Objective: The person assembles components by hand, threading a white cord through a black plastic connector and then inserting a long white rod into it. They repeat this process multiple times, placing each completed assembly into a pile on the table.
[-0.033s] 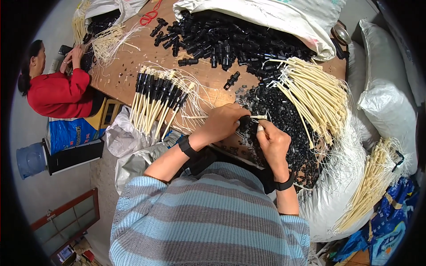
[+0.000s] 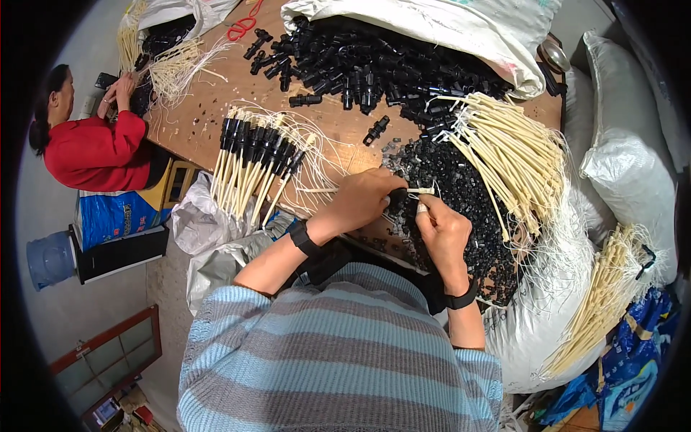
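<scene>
A thin cream tube (image 2: 421,190) runs crosswise above the table's near edge, a dark fitting around its middle. My left hand (image 2: 363,198) is closed around it at the fitting. At the tube's right end my right hand (image 2: 444,229) is closed in a pinch beside a fine white string; the fingertips partly hide it. White wrapping covers the right thumb. Beneath both hands spreads a heap of small black plastic pieces (image 2: 471,205). Left of them lie cream tubes with black fittings (image 2: 270,147), their strings trailing. Loose cream tubes (image 2: 515,155) are bundled on the right.
Black connectors (image 2: 360,68) spill from a white sack (image 2: 497,43) at the back. Red scissors (image 2: 242,29) lie far left on the wooden table (image 2: 198,133). A co-worker in red (image 2: 97,151) sits at the left. Full white sacks (image 2: 626,144) stand to the right.
</scene>
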A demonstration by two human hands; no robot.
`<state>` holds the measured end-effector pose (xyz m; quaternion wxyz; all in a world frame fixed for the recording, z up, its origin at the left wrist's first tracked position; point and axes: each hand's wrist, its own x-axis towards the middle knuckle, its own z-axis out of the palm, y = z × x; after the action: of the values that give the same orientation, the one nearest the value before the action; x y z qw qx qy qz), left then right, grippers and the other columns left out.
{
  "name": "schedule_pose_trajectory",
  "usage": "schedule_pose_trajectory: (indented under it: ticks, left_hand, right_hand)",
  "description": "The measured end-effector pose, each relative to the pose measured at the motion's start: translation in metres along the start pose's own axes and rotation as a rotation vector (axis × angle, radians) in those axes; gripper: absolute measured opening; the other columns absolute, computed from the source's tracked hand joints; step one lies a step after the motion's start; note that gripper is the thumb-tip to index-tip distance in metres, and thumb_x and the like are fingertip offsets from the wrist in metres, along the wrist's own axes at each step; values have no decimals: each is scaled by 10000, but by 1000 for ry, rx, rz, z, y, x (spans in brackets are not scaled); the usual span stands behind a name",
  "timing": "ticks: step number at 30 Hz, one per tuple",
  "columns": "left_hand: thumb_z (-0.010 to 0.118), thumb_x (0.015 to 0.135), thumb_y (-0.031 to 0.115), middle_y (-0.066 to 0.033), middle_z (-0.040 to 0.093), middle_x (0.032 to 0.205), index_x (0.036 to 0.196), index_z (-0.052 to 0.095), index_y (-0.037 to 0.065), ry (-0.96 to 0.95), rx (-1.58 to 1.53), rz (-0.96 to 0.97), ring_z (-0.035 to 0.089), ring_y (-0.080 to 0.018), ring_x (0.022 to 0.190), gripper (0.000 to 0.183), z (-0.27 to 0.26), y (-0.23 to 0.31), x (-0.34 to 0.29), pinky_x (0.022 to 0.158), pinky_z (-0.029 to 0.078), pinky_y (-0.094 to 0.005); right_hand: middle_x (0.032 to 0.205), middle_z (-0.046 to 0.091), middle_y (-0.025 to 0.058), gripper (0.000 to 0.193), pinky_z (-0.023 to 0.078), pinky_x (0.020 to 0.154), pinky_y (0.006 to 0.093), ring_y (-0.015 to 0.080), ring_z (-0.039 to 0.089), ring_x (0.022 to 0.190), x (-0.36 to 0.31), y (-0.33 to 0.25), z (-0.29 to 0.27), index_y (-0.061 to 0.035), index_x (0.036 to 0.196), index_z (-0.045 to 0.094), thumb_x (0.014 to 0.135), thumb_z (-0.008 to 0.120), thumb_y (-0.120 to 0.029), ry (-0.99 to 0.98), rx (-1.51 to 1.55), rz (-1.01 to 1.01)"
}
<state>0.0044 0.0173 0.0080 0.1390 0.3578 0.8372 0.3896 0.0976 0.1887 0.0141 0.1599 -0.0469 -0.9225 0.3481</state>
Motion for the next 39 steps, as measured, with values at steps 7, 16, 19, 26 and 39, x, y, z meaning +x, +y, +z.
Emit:
schedule_pose_trajectory:
  ticks: [7, 16, 19, 26, 39]
  left_hand:
    - [626, 717, 3, -85, 662, 932, 1061, 629, 124, 56, 51, 129, 628, -309, 934, 365, 12, -2, 1, 735, 495, -417]
    - [619, 685, -52, -69, 672, 870, 1014, 631, 86, 0, -244, 82, 620, -284, 834, 357, -1, 0, 4, 735, 491, -356]
    - [680, 654, -65, -53, 660, 828, 797, 664, 44, 135, -209, 135, 612, -228, 800, 181, -1, -1, 4, 702, 485, -317]
    - [691, 661, -41, -48, 629, 781, 835, 652, 52, 189, -318, 102, 606, -217, 736, 201, 4, -5, -1, 665, 490, -316]
    - [624, 694, -85, -78, 603, 739, 886, 635, 35, 338, -17, -56, 602, -151, 667, 227, 7, -59, 19, 574, 465, -281]
  right_hand:
    - [684, 648, 124, 103, 471, 515, 303, 232, 621, 535, -2, 1, 5, -45, 910, 673, 809, 650, -42, -54, 63, -44]
    - [774, 658, 163, 118, 512, 553, 410, 355, 645, 658, -3, 1, 5, -21, 969, 599, 872, 602, -88, -180, 48, -120]
    - [806, 666, 163, 118, 516, 581, 359, 337, 662, 685, -3, -3, 2, -13, 986, 613, 879, 624, -64, -191, 46, -59]
    - [693, 635, 132, 69, 477, 541, 300, 228, 635, 589, -10, 0, 14, -25, 919, 657, 877, 634, -75, -115, 245, -22]
    - [505, 418, 24, 64, 350, 461, 269, 75, 387, 464, -14, 22, 17, -46, 861, 674, 853, 623, -84, -77, 361, 405]
